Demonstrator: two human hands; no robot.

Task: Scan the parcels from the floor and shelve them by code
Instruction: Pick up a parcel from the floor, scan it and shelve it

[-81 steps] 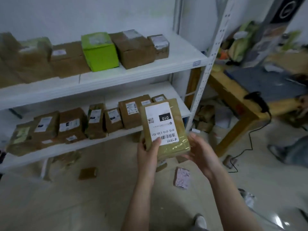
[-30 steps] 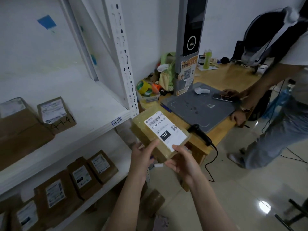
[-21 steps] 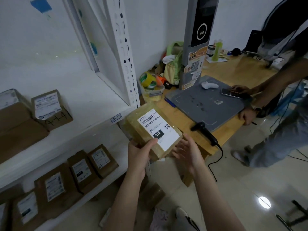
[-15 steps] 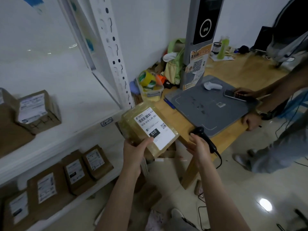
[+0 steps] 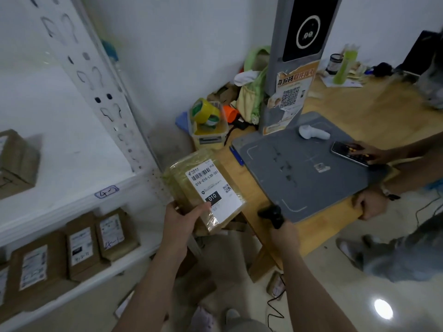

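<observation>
Scan step. Left hand grips the parcel, label up, just left of the right hand, which clasps the handheld scanner. Next: aim the scanner at the barcode.

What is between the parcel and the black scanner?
Only a bare strip of the wooden table, seen in the head view. The left hand holds the parcel; the right hand grips the scanner.

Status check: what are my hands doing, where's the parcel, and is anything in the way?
Left hand grips parcel, label up. Right hand grips black scanner at edge of wooden table. Another person's hand rests on that edge, apart from the scanner.
</observation>
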